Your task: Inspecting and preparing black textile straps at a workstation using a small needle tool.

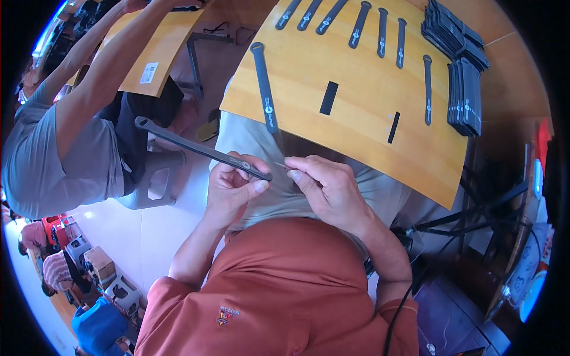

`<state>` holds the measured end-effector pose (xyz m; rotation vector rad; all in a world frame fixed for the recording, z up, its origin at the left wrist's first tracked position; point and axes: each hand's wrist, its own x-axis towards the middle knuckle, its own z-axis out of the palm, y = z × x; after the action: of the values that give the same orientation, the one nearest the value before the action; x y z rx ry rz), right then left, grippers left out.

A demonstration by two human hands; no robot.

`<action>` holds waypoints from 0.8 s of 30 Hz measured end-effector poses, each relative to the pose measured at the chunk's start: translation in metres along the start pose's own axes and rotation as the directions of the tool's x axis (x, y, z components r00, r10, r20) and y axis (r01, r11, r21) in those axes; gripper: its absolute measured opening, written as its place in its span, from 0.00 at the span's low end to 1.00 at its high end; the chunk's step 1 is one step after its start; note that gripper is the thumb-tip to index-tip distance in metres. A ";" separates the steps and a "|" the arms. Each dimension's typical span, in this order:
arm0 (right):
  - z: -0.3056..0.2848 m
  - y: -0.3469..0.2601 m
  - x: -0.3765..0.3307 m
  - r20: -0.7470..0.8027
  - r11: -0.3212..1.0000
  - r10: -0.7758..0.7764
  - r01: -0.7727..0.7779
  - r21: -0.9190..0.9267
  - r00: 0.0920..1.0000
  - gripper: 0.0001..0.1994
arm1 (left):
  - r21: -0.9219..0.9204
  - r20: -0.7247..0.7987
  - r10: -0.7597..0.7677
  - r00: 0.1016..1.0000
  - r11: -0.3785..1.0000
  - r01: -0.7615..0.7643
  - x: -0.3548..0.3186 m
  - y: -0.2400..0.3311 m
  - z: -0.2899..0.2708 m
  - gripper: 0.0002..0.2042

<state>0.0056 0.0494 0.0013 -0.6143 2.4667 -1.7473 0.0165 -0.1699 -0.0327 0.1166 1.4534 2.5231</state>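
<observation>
My left hand (230, 188) pinches a long dark grey strap (190, 145) near its lower right end. The strap slants up to the left, and its far rounded end has a slot. Close by, my right hand (331, 188) has thumb and forefinger pressed together on something thin and small, too fine to name. The two hands are apart, above my lap. On the wooden table (356, 83), another grey strap (264, 89) lies with its lower end at the near edge. Two black strips, a wider one (329, 98) and a narrower one (393, 127), lie farther right.
Several more straps (359, 25) lie spaced along the table's far side, and one strap (427, 89) is near the right. Bundled straps (464, 98) are piled at the right edge. At left, another person (65, 142) sits on a stool (157, 178) beside a second table (151, 50).
</observation>
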 end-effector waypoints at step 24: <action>0.004 0.002 -0.023 -0.043 0.985 -0.166 0.163 -0.060 0.985 0.09 | 0.049 0.038 -0.040 0.998 0.998 0.039 -0.001 -0.003 0.003 0.17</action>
<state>0.0270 0.0546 -0.0062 -0.8129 2.5729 -1.7721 0.0184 -0.1656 -0.0341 0.1432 1.4874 2.4415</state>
